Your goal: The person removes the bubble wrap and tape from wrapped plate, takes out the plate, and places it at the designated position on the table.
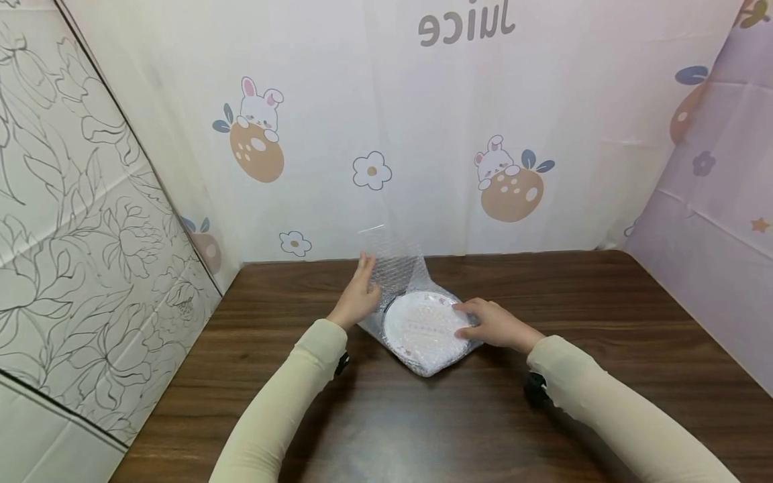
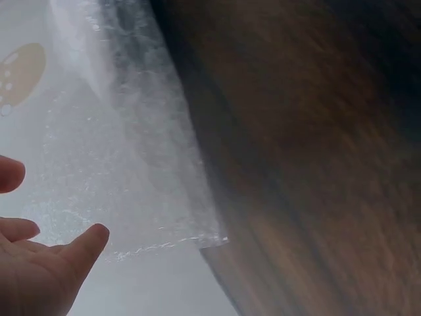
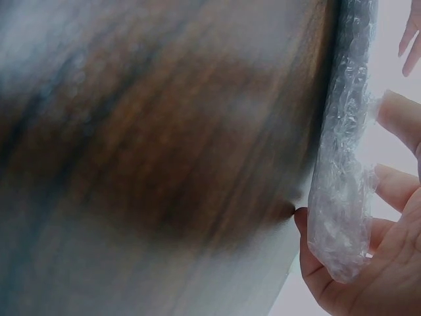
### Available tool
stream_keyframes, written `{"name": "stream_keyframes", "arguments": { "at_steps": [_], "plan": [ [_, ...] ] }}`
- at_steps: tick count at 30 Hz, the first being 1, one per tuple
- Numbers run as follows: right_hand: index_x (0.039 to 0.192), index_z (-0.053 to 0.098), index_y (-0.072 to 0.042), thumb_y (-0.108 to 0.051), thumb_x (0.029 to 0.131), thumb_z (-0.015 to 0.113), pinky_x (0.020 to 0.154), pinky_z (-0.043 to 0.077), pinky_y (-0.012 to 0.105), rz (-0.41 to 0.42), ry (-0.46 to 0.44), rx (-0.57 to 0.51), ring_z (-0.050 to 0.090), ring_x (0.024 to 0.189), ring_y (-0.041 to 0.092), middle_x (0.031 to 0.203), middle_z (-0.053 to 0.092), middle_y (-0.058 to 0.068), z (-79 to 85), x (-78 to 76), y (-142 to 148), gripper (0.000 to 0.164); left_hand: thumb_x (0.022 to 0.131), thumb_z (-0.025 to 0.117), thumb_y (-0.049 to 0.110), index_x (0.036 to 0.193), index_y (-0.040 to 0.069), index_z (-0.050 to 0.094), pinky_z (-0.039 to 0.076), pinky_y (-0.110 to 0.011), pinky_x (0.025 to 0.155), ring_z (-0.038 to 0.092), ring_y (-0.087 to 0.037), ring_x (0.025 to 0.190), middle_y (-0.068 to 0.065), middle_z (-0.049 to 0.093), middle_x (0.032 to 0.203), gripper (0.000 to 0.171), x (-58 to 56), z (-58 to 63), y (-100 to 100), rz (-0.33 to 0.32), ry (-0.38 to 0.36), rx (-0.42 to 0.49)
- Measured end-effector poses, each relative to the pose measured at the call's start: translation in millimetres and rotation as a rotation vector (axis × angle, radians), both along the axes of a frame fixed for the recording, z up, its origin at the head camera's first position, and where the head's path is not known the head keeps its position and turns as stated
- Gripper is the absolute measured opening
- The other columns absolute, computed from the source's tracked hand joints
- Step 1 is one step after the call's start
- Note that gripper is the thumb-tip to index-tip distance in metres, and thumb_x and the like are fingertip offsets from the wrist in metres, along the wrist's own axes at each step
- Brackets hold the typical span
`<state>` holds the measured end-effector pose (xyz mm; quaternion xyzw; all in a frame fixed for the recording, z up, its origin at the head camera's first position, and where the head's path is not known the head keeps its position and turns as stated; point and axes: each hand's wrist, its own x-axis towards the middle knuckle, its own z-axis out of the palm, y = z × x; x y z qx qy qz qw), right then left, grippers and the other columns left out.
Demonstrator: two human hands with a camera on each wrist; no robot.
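Plate: a white plate (image 1: 423, 325) lies flat inside clear bubble wrap (image 1: 443, 362) at the middle of the table (image 1: 610, 335), between the two hands; faint coloured marks show near its rim, blurred by the film.
Wrap: it covers the plate and comes to a folded corner at the near side; at the far side a loose flap (image 1: 395, 261) stands up toward the curtain (image 1: 423, 100), its free edge uppermost.
Left hand: the left hand (image 1: 356, 300) is at the left side of the flap, fingers (image 1: 366, 265) well open and fairly straight, thumb apart from them. It has hold of nothing; in the left wrist view the digits show in front of the film, and whether they touch it I cannot tell.
Right hand: the right hand (image 1: 496, 327) grips the right edge of the wrapped plate, partly closed; in the right wrist view the edge sits between one digit on the table side and the others on the opposite face.
Sleeves: both arms wear pale long sleeves (image 1: 272, 402), with a black object (image 1: 536, 388) at each wrist.
Table: dark brown wood grain, with a bright reflection on the near part.
Curtain: white, printed with rabbits on orange fruit, outlined flowers and mirrored "Juice" lettering.
Sides: a white panel (image 1: 72, 201) with line-drawn flowers at the left, a lilac cloth (image 1: 718, 188) at the right.
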<state>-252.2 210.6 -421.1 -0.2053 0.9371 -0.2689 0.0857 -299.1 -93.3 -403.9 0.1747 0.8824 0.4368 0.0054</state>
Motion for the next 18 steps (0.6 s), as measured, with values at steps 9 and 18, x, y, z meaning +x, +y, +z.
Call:
{"name": "stream_keyframes", "arguments": {
  "at_steps": [9, 18],
  "plan": [
    [0.142, 0.051, -0.004, -0.038, 0.09, 0.07, 0.102, 0.042, 0.059, 0.002, 0.005, 0.005, 0.047, 0.127, 0.046, 0.138, 0.051, 0.027, -0.6, 0.4, -0.4, 0.065, 0.102, 0.045, 0.018, 0.158, 0.008, 0.007, 0.009, -0.05, 0.124, 0.0, -0.029, 0.153, -0.006, -0.007, 0.166, 0.069, -2.8, -10.2, 1.5, -0.011, -0.089, -0.153],
    [0.142, 0.051, -0.003, -0.038, 0.09, 0.07, 0.102, 0.042, 0.06, 0.006, 0.017, 0.014, 0.047, 0.127, 0.046, 0.137, 0.051, 0.027, 0.0, 1.8, 0.2, 0.065, 0.104, 0.043, 0.027, 0.158, 0.005, 0.009, 0.007, -0.049, 0.124, 0.0, -0.033, 0.153, -0.013, -0.001, 0.166, 0.067, -10.1, -19.7, 3.6, -0.017, -0.169, -0.261]
  ]
}}
